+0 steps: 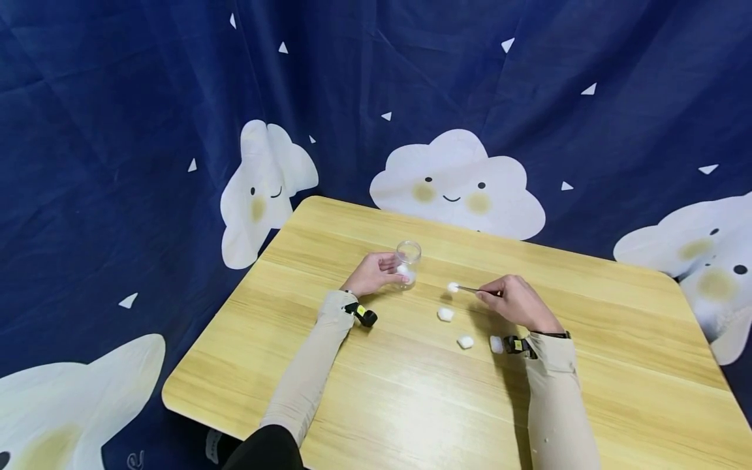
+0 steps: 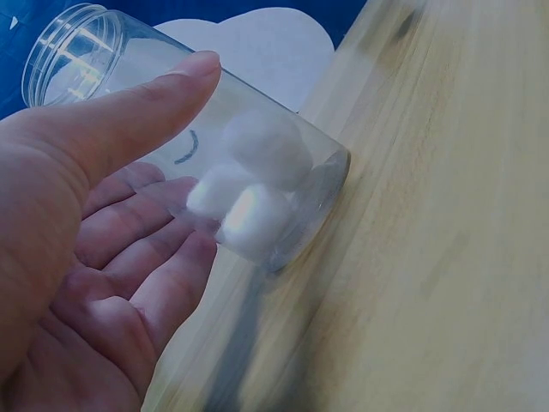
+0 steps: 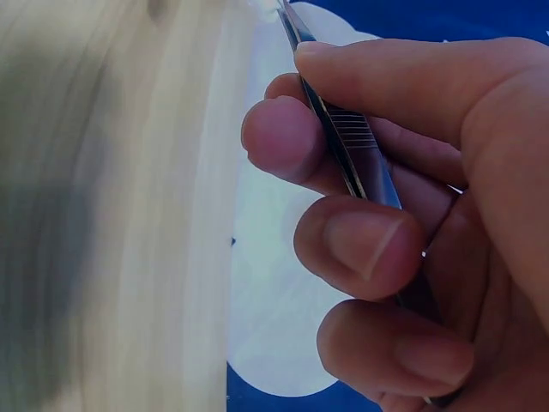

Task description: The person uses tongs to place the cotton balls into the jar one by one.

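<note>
My left hand (image 1: 376, 273) grips a clear, open-topped jar (image 1: 408, 252) that stands on the table; thumb and fingers lie around its side. Several white cotton balls (image 2: 257, 150) rest at the jar's bottom in the left wrist view. My right hand (image 1: 517, 301) pinches metal tweezers (image 3: 352, 133) between thumb and fingers. At the tweezers' tips hangs a white cotton ball (image 1: 453, 287), above the table and right of the jar. In the right wrist view that ball is mostly cut off at the top edge.
Three more white pieces lie on the wooden table (image 1: 376, 391): one (image 1: 446, 314) below the held ball, another (image 1: 465, 342) nearer the front, and a third (image 1: 496, 344) beside the right wrist camera. A blue curtain (image 1: 341, 78) with white clouds hangs behind the table.
</note>
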`<state>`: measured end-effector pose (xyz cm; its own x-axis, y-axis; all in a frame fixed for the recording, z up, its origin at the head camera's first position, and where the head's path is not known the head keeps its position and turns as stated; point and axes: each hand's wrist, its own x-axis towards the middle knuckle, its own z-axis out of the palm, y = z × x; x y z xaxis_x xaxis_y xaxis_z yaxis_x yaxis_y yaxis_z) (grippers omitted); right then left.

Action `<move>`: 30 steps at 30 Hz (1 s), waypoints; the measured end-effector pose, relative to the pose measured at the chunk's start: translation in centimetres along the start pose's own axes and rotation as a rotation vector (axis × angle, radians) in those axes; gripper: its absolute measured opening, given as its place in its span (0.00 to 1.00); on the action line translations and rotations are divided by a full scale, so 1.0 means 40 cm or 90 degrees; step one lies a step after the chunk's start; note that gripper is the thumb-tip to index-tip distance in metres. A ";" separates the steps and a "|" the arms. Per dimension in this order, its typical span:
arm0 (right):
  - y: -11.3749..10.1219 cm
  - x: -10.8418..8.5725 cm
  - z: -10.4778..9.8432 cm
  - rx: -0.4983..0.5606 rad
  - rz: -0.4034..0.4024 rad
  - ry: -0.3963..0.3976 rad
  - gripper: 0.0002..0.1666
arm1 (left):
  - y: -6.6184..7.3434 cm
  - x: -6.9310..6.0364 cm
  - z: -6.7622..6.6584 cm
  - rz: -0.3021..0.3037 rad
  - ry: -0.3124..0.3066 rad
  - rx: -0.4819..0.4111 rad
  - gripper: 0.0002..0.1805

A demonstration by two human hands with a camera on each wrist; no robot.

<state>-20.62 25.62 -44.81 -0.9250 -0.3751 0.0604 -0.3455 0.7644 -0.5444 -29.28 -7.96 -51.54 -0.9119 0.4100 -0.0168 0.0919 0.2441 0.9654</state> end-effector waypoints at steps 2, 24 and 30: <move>-0.003 0.002 -0.004 0.000 -0.001 0.005 0.09 | 0.000 0.000 0.000 0.002 -0.001 -0.002 0.35; -0.051 0.041 -0.070 -0.015 -0.039 0.024 0.09 | 0.001 -0.004 -0.002 0.001 -0.005 -0.002 0.36; -0.065 0.053 -0.084 -0.024 -0.037 0.040 0.09 | 0.002 -0.003 -0.002 0.000 -0.003 -0.003 0.37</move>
<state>-22.19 24.59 -40.47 -0.9113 -0.3859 0.1440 -0.4028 0.7620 -0.5071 -29.18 -8.07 -51.44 -0.9102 0.4136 -0.0187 0.0890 0.2396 0.9668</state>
